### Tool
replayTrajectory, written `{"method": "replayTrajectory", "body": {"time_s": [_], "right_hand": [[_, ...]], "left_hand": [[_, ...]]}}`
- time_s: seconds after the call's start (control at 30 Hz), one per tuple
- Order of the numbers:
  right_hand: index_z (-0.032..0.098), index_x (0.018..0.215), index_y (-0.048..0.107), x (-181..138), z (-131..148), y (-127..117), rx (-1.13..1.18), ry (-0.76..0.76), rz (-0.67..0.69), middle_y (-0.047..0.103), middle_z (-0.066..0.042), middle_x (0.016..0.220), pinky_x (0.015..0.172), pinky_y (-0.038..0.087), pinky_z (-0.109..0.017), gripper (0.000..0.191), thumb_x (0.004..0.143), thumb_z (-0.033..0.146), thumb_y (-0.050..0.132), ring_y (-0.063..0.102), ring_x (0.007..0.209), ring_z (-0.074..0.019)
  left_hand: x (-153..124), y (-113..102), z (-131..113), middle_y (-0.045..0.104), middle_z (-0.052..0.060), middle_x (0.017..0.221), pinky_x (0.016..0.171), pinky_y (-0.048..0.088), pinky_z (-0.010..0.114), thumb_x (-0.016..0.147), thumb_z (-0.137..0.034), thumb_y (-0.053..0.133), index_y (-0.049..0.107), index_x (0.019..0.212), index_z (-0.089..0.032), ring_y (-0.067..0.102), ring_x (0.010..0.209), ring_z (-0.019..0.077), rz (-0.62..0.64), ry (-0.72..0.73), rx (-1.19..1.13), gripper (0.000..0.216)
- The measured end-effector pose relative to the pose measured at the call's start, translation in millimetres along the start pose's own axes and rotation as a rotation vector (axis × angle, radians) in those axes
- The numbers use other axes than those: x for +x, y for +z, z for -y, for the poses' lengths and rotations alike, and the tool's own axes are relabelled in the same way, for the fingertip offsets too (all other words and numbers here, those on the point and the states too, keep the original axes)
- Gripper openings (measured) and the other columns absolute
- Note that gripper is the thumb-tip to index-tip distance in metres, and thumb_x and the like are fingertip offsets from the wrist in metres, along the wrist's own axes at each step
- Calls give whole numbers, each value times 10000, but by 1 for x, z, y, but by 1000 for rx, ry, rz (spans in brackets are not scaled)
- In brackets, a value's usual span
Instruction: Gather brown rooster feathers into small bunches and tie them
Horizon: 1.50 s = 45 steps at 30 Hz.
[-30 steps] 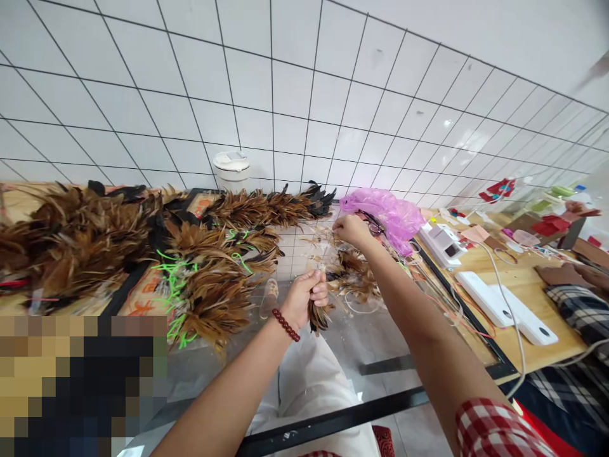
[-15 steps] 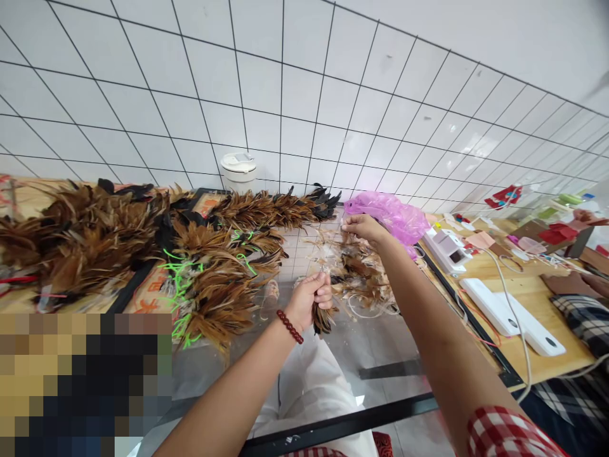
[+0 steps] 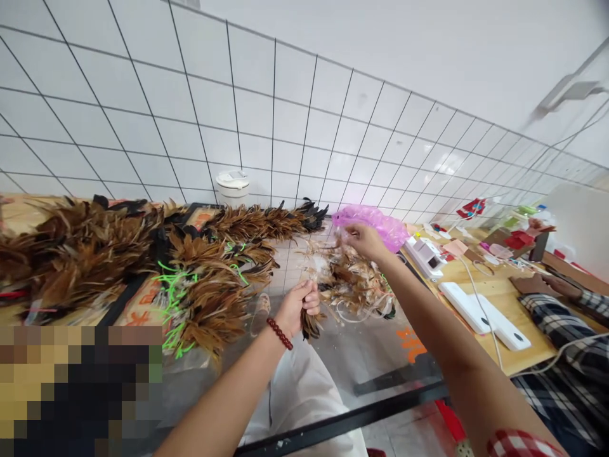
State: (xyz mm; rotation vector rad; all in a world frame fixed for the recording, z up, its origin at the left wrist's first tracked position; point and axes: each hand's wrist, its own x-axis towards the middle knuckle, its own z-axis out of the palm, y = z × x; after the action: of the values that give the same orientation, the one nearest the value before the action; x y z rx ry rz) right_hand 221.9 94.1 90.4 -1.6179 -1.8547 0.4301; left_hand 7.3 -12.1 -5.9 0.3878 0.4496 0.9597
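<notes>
My left hand (image 3: 299, 308), with a dark red bead bracelet (image 3: 279, 334) on the wrist, is closed around a bunch of feathers (image 3: 311, 325). Their brown and black tips point down below the fist. Further off and to the right, my right hand (image 3: 365, 241) is pinched just in front of a pink plastic bag (image 3: 373, 223). A small tan wisp shows at its fingertips, too blurred to name. Beneath that hand lies a loose pile of brown and pale feathers (image 3: 354, 279). Bundles of brown feathers (image 3: 214, 304) with bright green ties (image 3: 174, 308) lie left of my left hand.
Long feather garlands (image 3: 266, 222) run along the tiled wall. A white lidded container (image 3: 233, 187) stands behind them. Rightward, a wooden table (image 3: 518, 365) carries white power strips (image 3: 485, 317), cords and scraps. Another person's plaid sleeve (image 3: 547, 317) rests there. A black frame bar (image 3: 342, 419) crosses in front.
The view has tilted up and turned right, so things sit lower and further left. My left hand still grips its bunch; my right hand stays pinched near the pink bag.
</notes>
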Motion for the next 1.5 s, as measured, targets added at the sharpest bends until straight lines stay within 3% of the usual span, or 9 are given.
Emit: {"method": "replayTrajectory", "body": {"time_s": [0.2,0.57,0.73,0.9,1.03,1.13,1.27,1.33,1.5], "right_hand": [[200,795,737,-24,-10,-9,-415,-72,166,730,-23,818,674,436,-243,146,747,187,601,648,771,-168],[162,904,759,-7,9,35,-715,-161,224,706,-177,1020,831,438,-324,242,794,117,548,639,967,-264],[218,993,741,-19,10,6,-522,-120,25,734,-93,993,824,466,-326,265,871,231,506,662,923,-236],[211,949,744,-37,8,14,-145,-73,-48,740,-37,849,767,490,-293,223,827,283,572,661,778,-192],[176,1114,696,-41,14,9,-149,-52,-100,725,-61,997,785,480,-277,344,789,240,598,641,794,-170],[177,1000,735,-51,16,-12,-312,-92,86,727,-61,987,771,461,-267,289,733,174,624,636,820,-178],[203,787,764,-73,13,-17,-334,-24,736,732,-9,739,649,448,-227,298,697,47,527,646,696,-157],[208,824,773,-78,14,-6,-312,-26,847,743,-6,767,645,453,-218,382,677,3,486,649,686,-149],[196,1055,734,-64,25,1,-229,-170,399,735,-17,1050,830,458,-213,462,729,9,465,650,958,-157]], "left_hand": [[2,-5,1,299,-82,540,396,235,141,832,-210,626,477,749,-143,252,402,20,-27,70,-68,183],[1,-2,0,291,-84,529,391,230,139,831,-198,624,478,738,-138,246,397,17,-43,70,-77,183],[1,-1,0,304,-82,540,391,244,138,815,-214,656,475,741,-144,259,404,19,-43,75,-84,207],[1,0,-1,295,-83,531,382,236,135,829,-194,632,475,732,-147,254,397,23,-39,58,-96,190],[1,-1,-1,294,-82,527,385,249,137,843,-175,601,489,729,-140,255,389,22,-18,63,-94,164],[1,-1,-2,295,-81,521,384,247,139,855,-164,579,493,724,-134,254,383,21,-22,62,-88,159],[0,1,-4,292,-81,519,379,245,138,854,-165,589,491,721,-136,258,380,21,-36,56,-103,168],[0,2,-4,292,-81,517,375,248,137,857,-166,584,490,720,-137,267,380,23,-31,58,-110,170],[-2,3,-5,291,-83,509,367,250,138,877,-162,550,482,726,-143,266,368,26,-45,53,-115,167]]}}
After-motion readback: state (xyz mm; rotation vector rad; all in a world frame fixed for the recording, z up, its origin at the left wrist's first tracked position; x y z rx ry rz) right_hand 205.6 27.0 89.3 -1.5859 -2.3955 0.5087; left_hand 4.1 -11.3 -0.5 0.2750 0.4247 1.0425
